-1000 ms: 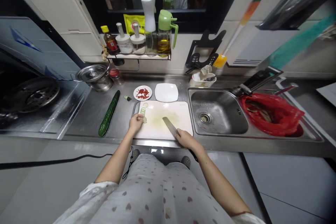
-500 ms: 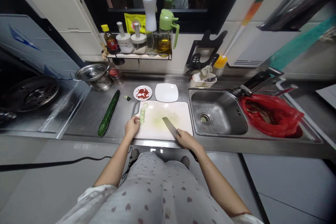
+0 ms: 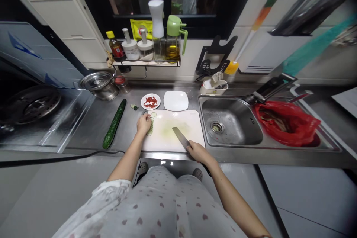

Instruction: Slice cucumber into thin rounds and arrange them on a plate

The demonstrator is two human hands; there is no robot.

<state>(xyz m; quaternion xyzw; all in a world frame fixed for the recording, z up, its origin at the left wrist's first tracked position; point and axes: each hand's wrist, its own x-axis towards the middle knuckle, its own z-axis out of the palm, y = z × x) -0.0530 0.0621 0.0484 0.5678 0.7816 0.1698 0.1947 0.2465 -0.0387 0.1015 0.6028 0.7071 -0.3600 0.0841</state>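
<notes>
Right hand (image 3: 196,151) curls firmly round the handle of a long grey metal knife (image 3: 180,137), its blade over a white rectangular cutting board (image 3: 186,122); left hand (image 3: 143,123), fingers bent nearly together, is at a row of thin pale-green cucumber slices (image 3: 150,130) near the board's left edge, whether gripping one I cannot tell; farther left, a long dark-green cucumber (image 3: 114,124) lies on the grey metal tabletop (image 3: 83,130); beyond the board, a round white plate (image 3: 142,101) of red bits (image 3: 151,102).

Pale green slices (image 3: 150,129), white board (image 3: 163,141), white heart-patterned clothing (image 3: 156,204)
</notes>
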